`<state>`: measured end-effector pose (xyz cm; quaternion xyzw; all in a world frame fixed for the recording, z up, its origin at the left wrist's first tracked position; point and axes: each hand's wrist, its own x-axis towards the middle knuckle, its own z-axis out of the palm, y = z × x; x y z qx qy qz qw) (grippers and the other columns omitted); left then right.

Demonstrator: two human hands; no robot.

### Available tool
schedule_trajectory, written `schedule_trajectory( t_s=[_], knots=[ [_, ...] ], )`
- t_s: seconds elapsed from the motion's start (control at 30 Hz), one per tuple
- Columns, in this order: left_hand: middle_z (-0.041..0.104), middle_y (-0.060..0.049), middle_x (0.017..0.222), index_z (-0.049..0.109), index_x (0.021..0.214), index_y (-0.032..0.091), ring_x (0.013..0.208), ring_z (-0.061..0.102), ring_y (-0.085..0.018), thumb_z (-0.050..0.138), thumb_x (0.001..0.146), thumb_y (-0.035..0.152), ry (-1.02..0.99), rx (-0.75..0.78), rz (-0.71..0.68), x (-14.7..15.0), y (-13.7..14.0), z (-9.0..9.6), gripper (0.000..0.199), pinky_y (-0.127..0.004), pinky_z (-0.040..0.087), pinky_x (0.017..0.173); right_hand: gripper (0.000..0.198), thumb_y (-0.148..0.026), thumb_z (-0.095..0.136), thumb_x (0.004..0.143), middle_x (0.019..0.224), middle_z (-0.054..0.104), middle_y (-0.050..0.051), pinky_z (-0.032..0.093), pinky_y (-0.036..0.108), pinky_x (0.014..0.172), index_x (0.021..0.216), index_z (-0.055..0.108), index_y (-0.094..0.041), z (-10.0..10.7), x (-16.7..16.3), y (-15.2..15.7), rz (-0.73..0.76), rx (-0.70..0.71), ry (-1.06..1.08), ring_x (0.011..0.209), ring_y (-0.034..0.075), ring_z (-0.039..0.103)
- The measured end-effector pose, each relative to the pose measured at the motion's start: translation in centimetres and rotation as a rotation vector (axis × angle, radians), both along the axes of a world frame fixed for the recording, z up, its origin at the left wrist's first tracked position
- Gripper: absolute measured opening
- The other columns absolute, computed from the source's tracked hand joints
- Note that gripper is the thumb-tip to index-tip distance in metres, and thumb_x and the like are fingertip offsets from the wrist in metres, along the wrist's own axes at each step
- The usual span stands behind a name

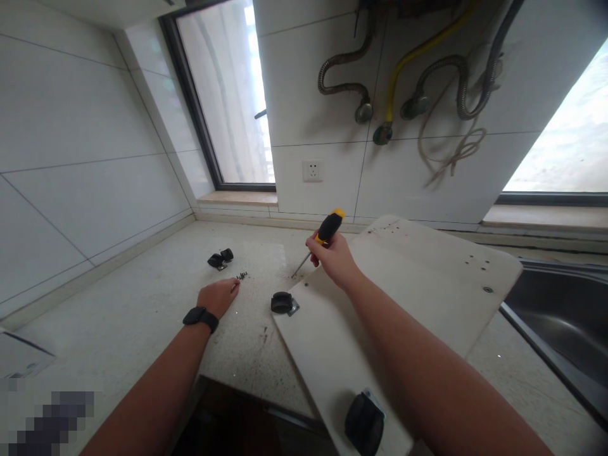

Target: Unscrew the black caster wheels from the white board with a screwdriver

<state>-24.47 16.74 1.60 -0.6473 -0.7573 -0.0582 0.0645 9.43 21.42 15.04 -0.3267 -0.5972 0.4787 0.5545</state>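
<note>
Gripping a screwdriver (331, 226) in the right hand (336, 254), by the left edge of the board (422, 263); bunching the left hand (217, 297) beside screws (242, 276), unclear if holding any, with open counter (261, 250) between.

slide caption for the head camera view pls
Right hand holds a screwdriver near a white board with casters; left hand beside small screws.

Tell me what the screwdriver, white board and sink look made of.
Screwdriver: matte black grip, likely rubber or plastic; thin, grey shaft, probably steel. White board: smooth, pale, flat face, perhaps laminate or painted wood. Sink: grey with soft reflections, likely satin stainless steel.
</note>
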Motion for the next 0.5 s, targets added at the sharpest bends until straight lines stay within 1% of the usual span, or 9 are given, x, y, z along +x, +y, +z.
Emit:
schedule_trajectory(
  t_s=[0.13,0.33,0.5],
  knots=[
    [0.079,-0.009,0.111,0.078,0.114,0.027,0.104,0.072,-0.027,0.043,0.103,0.043,0.001,-0.012,-0.008,0.4,-1.0,0.3,0.040,-0.031,0.047,0.076,0.027,-0.036,0.077,0.076,0.069,0.060,-0.005,0.047,0.027,0.046,0.087,0.058,-0.020,0.2,0.0,-0.2,-0.001,0.005,-0.030,0.049,0.011,0.059],
    [0.080,-0.009,0.103,0.081,0.104,0.027,0.100,0.072,-0.026,0.046,0.102,0.044,-0.030,0.009,-0.018,1.2,-2.2,1.2,0.038,-0.029,0.047,0.076,0.027,-0.038,0.076,0.077,0.068,0.061,-0.004,0.048,0.027,0.047,0.087,0.058,-0.021,0.1,0.0,-0.3,0.011,0.021,-0.085,0.049,0.012,0.059],
    [0.079,-0.010,0.104,0.080,0.102,0.025,0.097,0.072,-0.026,0.048,0.101,0.042,-0.073,0.047,-0.018,2.0,-2.5,1.5,0.036,-0.030,0.047,0.074,0.028,-0.041,0.075,0.079,0.066,0.061,-0.003,0.049,0.028,0.048,0.088,0.059,-0.020,-0.5,0.1,0.0,0.027,0.057,-0.153,0.051,0.014,0.060]
  ],
)
